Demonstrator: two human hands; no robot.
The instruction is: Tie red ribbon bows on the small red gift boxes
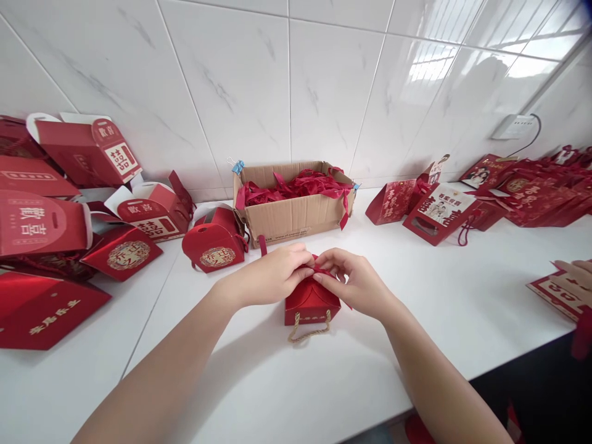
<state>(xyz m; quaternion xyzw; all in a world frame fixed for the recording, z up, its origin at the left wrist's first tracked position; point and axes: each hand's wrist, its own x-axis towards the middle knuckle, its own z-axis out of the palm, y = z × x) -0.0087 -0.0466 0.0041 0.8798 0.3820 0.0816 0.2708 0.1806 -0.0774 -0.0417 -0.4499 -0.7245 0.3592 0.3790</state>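
"Gold rope handle point(309, 337) nearest, drooping at lower centre; then the small red gift box point(312, 303) it belongs to, mid-frame on the white tabletop point(259, 385). How are the hands placed?"

"Left hand point(279, 271) and right hand point(355, 280) meet over the box's top, each with thumb and fingers pinched on the red ribbon point(320, 269). Most of that ribbon is hidden by the fingers."

"What makes for good work there?"

"I'd keep both pinches low against the top and pull evenly, so the ribbon sits centred. Too much downward pressure might dent those curved flaps."

"And farther back?"

"One ribbon tail point(263, 245) pokes up beyond the left hand; mind it doesn't twist. Behind that, at upper centre, stands the cardboard carton point(296, 219), heaped with loose ribbons point(300, 185)."
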